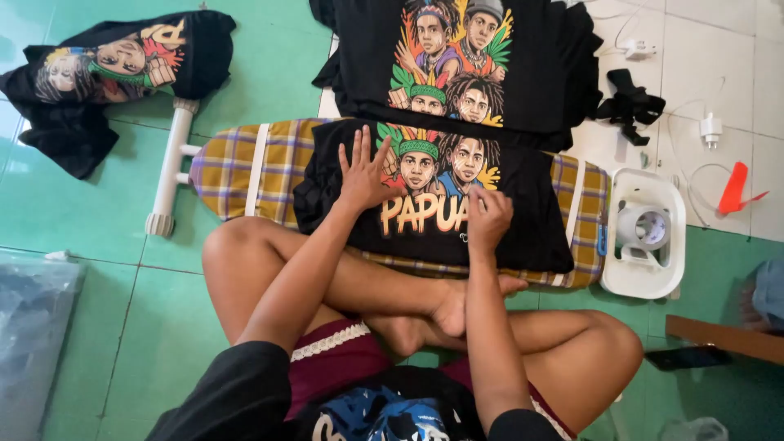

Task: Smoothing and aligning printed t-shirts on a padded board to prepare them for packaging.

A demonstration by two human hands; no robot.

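Note:
A folded black T-shirt with a colourful print of faces lies on a low ironing board covered in yellow and purple plaid. My left hand rests flat on the shirt's left part, fingers spread. My right hand presses on the printed area with its fingers curled; whether it pinches the cloth I cannot tell. I sit cross-legged on the floor right behind the board.
A stack of similar black printed shirts lies beyond the board. Another black shirt lies crumpled at the far left on the green floor. A white iron rest sits at the board's right end, with white cables and a red object past it.

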